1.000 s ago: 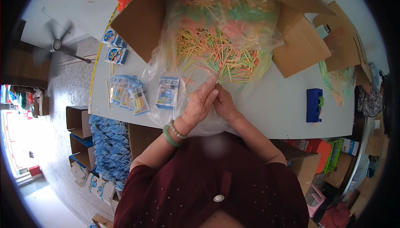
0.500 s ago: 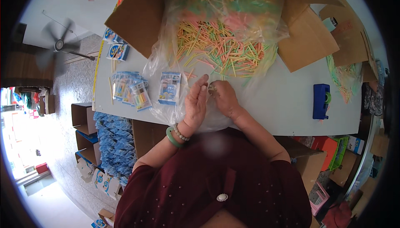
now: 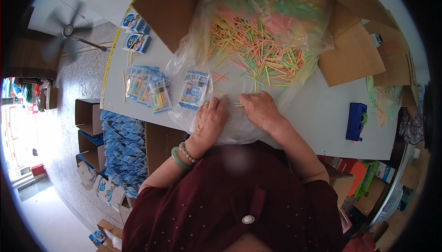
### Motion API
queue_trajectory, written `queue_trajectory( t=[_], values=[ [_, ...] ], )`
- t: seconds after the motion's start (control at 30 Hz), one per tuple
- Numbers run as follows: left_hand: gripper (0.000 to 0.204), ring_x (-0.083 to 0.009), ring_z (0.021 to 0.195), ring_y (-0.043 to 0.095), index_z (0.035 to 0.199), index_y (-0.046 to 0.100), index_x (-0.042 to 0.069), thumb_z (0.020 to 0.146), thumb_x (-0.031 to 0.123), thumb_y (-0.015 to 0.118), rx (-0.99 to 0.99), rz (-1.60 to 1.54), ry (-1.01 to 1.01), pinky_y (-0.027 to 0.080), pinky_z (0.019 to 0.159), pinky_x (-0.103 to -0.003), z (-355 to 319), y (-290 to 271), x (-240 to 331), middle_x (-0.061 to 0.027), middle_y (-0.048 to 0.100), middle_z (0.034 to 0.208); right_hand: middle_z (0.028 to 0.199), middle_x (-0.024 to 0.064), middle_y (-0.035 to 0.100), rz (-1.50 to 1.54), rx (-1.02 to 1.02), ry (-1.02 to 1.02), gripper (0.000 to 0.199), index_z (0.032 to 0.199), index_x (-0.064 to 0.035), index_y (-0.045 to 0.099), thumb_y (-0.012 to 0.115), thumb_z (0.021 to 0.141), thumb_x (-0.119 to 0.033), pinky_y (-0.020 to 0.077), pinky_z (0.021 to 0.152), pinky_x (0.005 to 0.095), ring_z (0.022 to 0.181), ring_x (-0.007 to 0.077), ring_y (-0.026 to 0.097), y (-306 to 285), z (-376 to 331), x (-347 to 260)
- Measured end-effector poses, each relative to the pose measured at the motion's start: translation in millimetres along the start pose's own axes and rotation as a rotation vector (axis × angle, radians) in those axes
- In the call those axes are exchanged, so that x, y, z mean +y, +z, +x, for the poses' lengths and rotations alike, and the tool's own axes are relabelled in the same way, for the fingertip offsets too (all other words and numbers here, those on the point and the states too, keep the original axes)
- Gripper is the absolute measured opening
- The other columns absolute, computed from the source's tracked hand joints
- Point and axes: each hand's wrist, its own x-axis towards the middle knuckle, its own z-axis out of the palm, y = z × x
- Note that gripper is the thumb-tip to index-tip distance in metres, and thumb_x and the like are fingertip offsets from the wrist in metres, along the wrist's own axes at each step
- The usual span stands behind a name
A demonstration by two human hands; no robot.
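Hands lowered from their raised pinch of half a second ago, the left hand (image 3: 209, 122) and right hand (image 3: 261, 110) lie knuckles-up on the clear plastic bag (image 3: 184, 63), nearly touching, fingertips gathering coloured sticks (image 3: 251, 52)—best squared up evenly—grip hidden.

The scene is brightly and evenly lit, with soft daylight on the white bench (image 3: 317, 114) and only faint shadows beneath the hands. At the far left a doorway (image 3: 16, 127) is blown out to near white, and the floor beside it glares. The clear plastic bag (image 3: 193, 58) shows mild sheen. Fisheye distortion bends the bench edges and squeezes everything near the dark circular rim. The fan (image 3: 69, 28) blades are motion-blurred; a patch near the lower middle is smeared.
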Motion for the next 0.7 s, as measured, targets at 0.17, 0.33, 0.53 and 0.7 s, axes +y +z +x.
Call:
queue_trajectory(
  t=[0.17, 0.33, 0.53, 0.7],
  values=[
    [0.050, -0.0310, 0.083, 0.059, 0.118, 0.050, 0.007, 0.072, 0.015, 0.067, 0.001, -0.013, -0.020, 0.047, 0.073, -0.043, 2.4, -6.5, 4.2, -0.0122, 0.051, 0.095, 0.077, 0.0156, 0.064, 0.004, 0.017, 0.160, 0.016, 0.087, -0.0039, 0.049, 0.059, 0.081, -0.016, 0.0469, 0.064, 0.0481, 0.072, 0.0374, 0.062, -13.6, 31.1, -4.7],
    [0.060, -0.0321, 0.088, 0.057, 0.120, 0.050, 0.006, 0.067, 0.019, 0.075, -0.098, -0.067, -0.012, 0.046, 0.076, -0.043, 1.8, -11.8, 1.1, -0.0139, 0.050, 0.101, 0.083, 0.0183, 0.065, 0.069, -0.016, 0.149, 0.024, 0.095, -0.0048, 0.051, 0.063, 0.079, -0.017, 0.0493, 0.066, 0.0458, 0.078, 0.0359, 0.064, -0.2, 81.4, -26.0],
    [0.055, -0.0330, 0.091, 0.056, 0.118, 0.053, 0.007, 0.068, 0.017, 0.075, 0.016, -0.230, 0.001, 0.047, 0.078, -0.042, -5.2, -6.8, -7.4, -0.0132, 0.049, 0.101, 0.080, 0.0176, 0.067, -0.143, -0.091, 0.079, 0.020, 0.094, -0.0034, 0.057, 0.061, 0.077, -0.015, 0.0511, 0.064, 0.0437, 0.076, 0.0315, 0.067, -0.7, 93.1, -27.0],
    [0.056, -0.0325, 0.092, 0.055, 0.118, 0.054, 0.007, 0.068, 0.017, 0.075, -0.039, -0.150, 0.049, 0.047, 0.079, -0.042, -3.5, -5.5, -10.6, -0.0125, 0.049, 0.102, 0.073, 0.0149, 0.067, -0.286, -0.075, -0.029, 0.013, 0.085, -0.0046, 0.064, 0.058, 0.075, -0.011, 0.0506, 0.062, 0.0445, 0.072, 0.0296, 0.068, -0.5, 112.1, -27.0]
  ],
)
